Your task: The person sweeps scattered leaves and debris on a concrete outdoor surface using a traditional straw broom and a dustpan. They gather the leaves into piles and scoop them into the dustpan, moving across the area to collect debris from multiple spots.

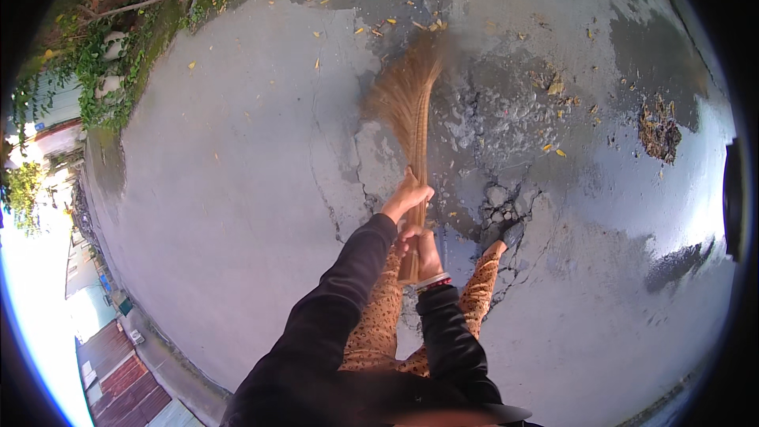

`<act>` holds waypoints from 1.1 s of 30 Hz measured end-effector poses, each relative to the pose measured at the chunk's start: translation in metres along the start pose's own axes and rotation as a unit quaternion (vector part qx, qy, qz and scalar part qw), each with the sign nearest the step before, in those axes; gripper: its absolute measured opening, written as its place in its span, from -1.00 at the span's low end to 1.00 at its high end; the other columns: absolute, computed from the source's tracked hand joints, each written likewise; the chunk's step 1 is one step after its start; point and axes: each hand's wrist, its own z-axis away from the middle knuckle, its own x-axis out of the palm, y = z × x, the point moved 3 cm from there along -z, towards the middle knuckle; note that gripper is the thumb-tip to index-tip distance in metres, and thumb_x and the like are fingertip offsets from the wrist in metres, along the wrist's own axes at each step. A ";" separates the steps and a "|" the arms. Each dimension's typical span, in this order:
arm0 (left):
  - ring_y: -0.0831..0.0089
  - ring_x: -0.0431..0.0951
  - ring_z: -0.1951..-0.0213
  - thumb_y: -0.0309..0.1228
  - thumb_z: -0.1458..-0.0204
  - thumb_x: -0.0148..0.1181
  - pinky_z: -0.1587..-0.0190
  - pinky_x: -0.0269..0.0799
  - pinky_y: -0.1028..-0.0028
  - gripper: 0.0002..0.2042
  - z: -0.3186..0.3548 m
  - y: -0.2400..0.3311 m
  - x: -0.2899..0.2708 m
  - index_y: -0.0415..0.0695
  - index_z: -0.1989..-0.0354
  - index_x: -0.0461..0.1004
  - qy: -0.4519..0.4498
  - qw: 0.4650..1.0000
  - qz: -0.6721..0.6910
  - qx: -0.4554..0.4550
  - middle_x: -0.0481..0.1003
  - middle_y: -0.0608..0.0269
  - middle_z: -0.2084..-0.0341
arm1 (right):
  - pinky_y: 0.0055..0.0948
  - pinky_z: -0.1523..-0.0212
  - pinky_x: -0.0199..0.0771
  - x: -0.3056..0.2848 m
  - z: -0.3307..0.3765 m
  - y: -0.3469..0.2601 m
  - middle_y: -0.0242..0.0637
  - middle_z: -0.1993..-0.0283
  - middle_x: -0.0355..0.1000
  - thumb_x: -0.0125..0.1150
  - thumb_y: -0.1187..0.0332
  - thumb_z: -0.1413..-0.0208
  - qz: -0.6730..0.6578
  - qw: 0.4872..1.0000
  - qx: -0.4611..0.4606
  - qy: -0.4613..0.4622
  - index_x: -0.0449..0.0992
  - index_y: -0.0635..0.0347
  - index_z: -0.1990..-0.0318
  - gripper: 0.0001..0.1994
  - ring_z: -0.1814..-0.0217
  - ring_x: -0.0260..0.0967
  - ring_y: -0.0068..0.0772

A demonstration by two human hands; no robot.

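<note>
A straw broom [421,115] points away from me, its fanned bristles low over damp concrete strewn with yellow leaves [391,21]. The bristle tips are slightly blurred. My left hand [408,194] is closed round the broom's stem just below the fan. Nearer my body, my right hand [425,253] grips the lower end of the handle, with a bracelet at its wrist. Right of the bristles lies a wet patch of grit and broken surface [514,122] with a few more leaves.
Cracked concrete with loose rubble [498,207] lies beside my right foot. A dark clump of debris [660,130] sits farther right. Green plants [111,71] line the far left edge, and rusty metal roofing [122,372] shows at the lower left.
</note>
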 end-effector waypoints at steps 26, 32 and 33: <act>0.32 0.46 0.62 -0.60 0.36 0.12 0.62 0.41 0.37 -0.21 -0.060 0.055 -0.125 -0.34 -0.19 -0.04 0.124 0.982 0.143 0.012 0.41 0.13 0.50 | -0.52 0.64 0.22 0.093 -0.095 -0.065 -0.37 0.63 0.24 0.06 0.46 0.11 0.056 0.978 0.074 -0.187 0.29 0.17 0.52 -0.92 0.67 0.17 -0.55; 0.34 0.47 0.63 -0.54 0.35 0.11 0.55 0.44 0.42 -0.03 -0.092 0.068 0.014 -0.38 -0.32 -0.31 0.050 0.993 -0.060 0.083 0.46 0.07 0.54 | -0.51 0.67 0.24 0.008 -0.050 -0.081 -0.37 0.66 0.21 0.04 0.50 0.13 -0.127 0.984 -0.044 -0.113 0.29 0.19 0.44 -0.92 0.70 0.15 -0.52; 0.34 0.48 0.62 -0.54 0.35 0.10 0.54 0.44 0.42 0.00 -0.076 0.066 0.032 -0.37 -0.33 -0.37 -0.031 0.996 -0.050 0.069 0.47 0.08 0.53 | -0.49 0.67 0.24 0.001 -0.038 -0.068 -0.36 0.67 0.20 0.03 0.51 0.14 -0.111 0.990 -0.075 -0.044 0.29 0.20 0.45 -0.93 0.72 0.15 -0.51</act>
